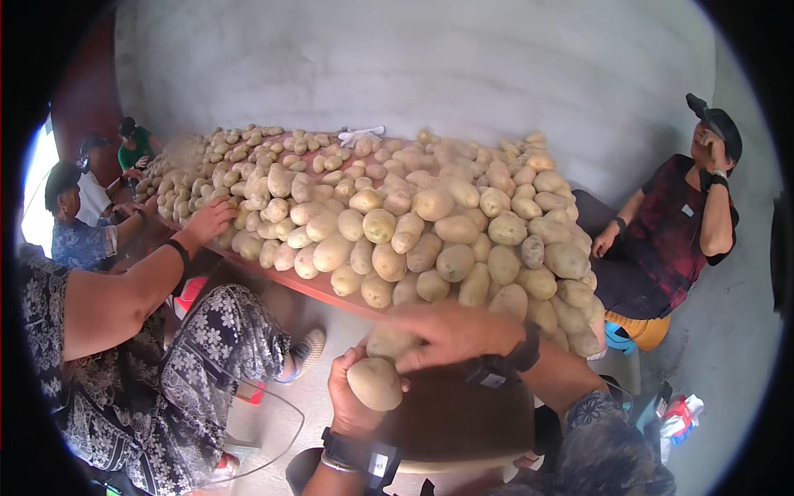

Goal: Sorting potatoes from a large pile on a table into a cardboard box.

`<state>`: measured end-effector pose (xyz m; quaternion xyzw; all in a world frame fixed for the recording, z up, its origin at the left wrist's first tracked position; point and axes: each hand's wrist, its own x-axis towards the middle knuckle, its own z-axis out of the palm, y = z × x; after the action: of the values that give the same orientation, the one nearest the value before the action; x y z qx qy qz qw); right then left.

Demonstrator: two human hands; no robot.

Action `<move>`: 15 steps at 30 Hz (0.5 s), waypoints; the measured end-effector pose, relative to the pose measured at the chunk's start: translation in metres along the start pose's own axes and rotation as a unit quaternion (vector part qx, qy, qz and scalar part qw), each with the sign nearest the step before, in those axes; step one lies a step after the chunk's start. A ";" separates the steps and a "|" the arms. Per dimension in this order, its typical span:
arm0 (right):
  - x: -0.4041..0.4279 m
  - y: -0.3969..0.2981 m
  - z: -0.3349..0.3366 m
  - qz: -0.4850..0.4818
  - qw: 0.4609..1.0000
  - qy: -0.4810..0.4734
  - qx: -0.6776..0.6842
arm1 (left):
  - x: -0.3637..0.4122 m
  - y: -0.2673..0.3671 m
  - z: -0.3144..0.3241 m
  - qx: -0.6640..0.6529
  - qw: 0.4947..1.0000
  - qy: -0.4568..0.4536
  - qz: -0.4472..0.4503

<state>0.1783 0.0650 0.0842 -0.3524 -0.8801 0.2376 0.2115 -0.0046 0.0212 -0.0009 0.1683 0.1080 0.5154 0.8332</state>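
My left hand (pixel 350 397), palm up, holds a pale potato (pixel 374 384) in front of the table edge. Just behind that one is a second potato (pixel 389 342), partly covered by my right hand (pixel 453 335). The fingers of my right hand curl over it and look blurred; its thumb comes close to the potato in my left hand. Both wrists carry dark straps. Beyond my hands, a large heap of potatoes (pixel 456 229) covers the reddish table (pixel 298 282), stacked up to its front edge.
Below my hands stands a brown box-like container (pixel 465 421). To my left, a co-worker in patterned clothing (pixel 217 347) reaches into the heap; several others sit farther along. At right sits a person (pixel 676 217) with a hand raised. A whitish cloth (pixel 361 135) lies at the back.
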 end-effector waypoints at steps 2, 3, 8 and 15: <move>0.005 0.000 0.007 -0.058 0.995 -0.050 0.069 | 0.000 0.001 -0.001 0.032 0.999 0.014 -0.014; 0.008 0.002 0.007 -0.070 0.994 -0.046 0.066 | 0.000 0.001 -0.001 0.049 0.998 0.005 -0.026; 0.026 0.022 -0.017 -0.034 0.996 0.064 0.052 | 0.003 0.002 -0.005 -0.011 0.999 0.024 -0.022; 0.090 0.082 -0.109 0.145 0.955 0.258 0.028 | 0.005 0.004 -0.011 -0.012 0.994 0.109 0.011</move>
<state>0.2198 0.2114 0.1434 -0.5193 -0.7280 0.1913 0.4047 -0.0098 0.0298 -0.0097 0.1017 0.1902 0.5411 0.8128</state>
